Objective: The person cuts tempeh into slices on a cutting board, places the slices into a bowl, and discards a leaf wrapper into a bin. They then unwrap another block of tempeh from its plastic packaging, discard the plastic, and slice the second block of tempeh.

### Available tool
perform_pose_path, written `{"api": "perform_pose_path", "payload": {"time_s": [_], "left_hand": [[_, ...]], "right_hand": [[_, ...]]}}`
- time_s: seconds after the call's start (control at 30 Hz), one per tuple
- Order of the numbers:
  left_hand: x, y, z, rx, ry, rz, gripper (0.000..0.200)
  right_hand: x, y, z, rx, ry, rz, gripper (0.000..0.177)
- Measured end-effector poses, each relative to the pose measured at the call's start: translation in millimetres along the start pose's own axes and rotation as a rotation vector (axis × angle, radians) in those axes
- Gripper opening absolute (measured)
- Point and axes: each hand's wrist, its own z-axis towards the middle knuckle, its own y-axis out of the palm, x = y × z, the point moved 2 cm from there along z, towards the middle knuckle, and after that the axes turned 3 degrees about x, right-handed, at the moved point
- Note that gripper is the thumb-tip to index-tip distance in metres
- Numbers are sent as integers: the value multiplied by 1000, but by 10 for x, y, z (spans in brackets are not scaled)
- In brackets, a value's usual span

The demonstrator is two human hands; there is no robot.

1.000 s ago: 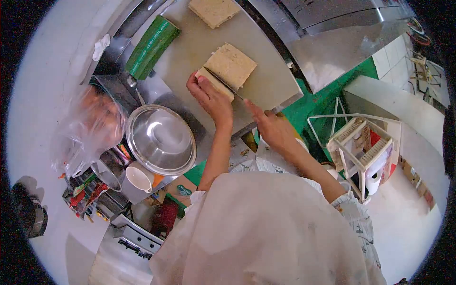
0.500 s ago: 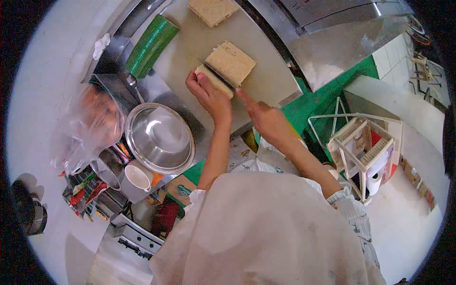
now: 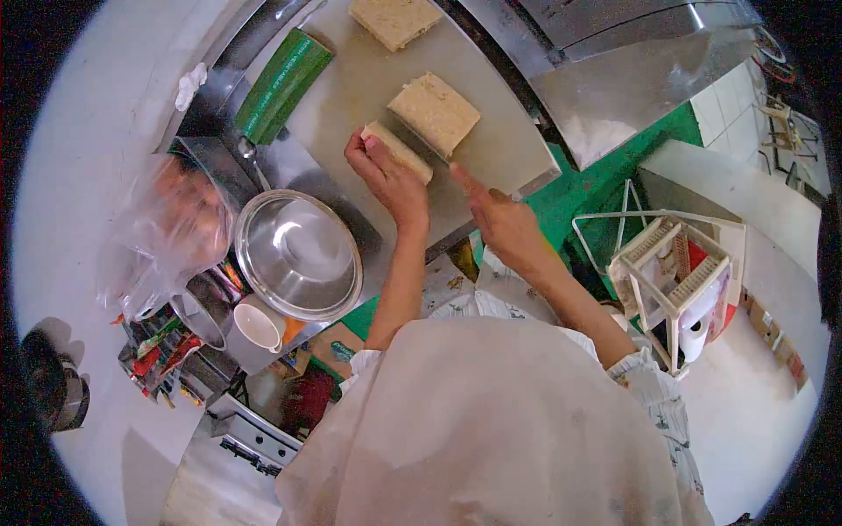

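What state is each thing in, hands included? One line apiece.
near slab: lying flat
strip: separate from near slab, gap between
far slab: lying flat, apart from near slab
knife: held, blade along near slab's strip-facing edge
left hand: gripping strip
right hand: closed on knife
green packet: lying down; sealed or not, unclear
steel bowl: uncovered
white cup: uncovered
plastic bag: filled, contents blurred

Soft light; glare on steel bowl; fisheye-bent edges, grainy black corners; far right perhaps blurred.
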Motion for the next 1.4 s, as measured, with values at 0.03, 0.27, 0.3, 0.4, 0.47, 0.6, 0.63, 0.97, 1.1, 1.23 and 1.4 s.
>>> {"api": "perform_pose_path", "payload": {"time_s": [0.03, 0.27, 0.3, 0.4, 0.47, 0.6, 0.63, 0.97, 1.1, 1.23, 1.4], "left_hand": [[-47, -5, 6, 5, -5, -9, 44], [-47, 26, -5, 10, -61, -182, 40], [-74, 24, 1, 10, -62, -182, 40], [-35, 21, -13, -18, -9, -152, 41], [203, 20, -56, -24, -34, -160, 43], [43, 15, -40, -37, 75, -60, 44], [0, 4, -27, -42, 63, -59, 44], [-58, -19, 4, -45, 130, -9, 43], [61, -28, -13, -45, 68, -67, 42], [-7, -38, 1, -67, 159, 35, 42], [114, -28, -16, -65, 23, -73, 41]], "right_hand": [[-7, -33, -11, -39, 51, 22, 55], [-190, -130, -255, 87, -49, 150, 59], [-217, -125, -276, 87, -49, 150, 59], [-293, -114, -335, 39, -46, 76, 61], [-356, -147, -359, -3, -36, 43, 64], [-377, -145, -368, -38, -7, -3, 66], [-375, -145, -371, -34, -11, -7, 66], [-410, -152, -400, -56, -17, -34, 78], [-425, -174, -357, -103, 10, -23, 79], [-429, -169, -321, -115, 11, -42, 81], [-404, -131, -283, -61, -38, -9, 81]]}}
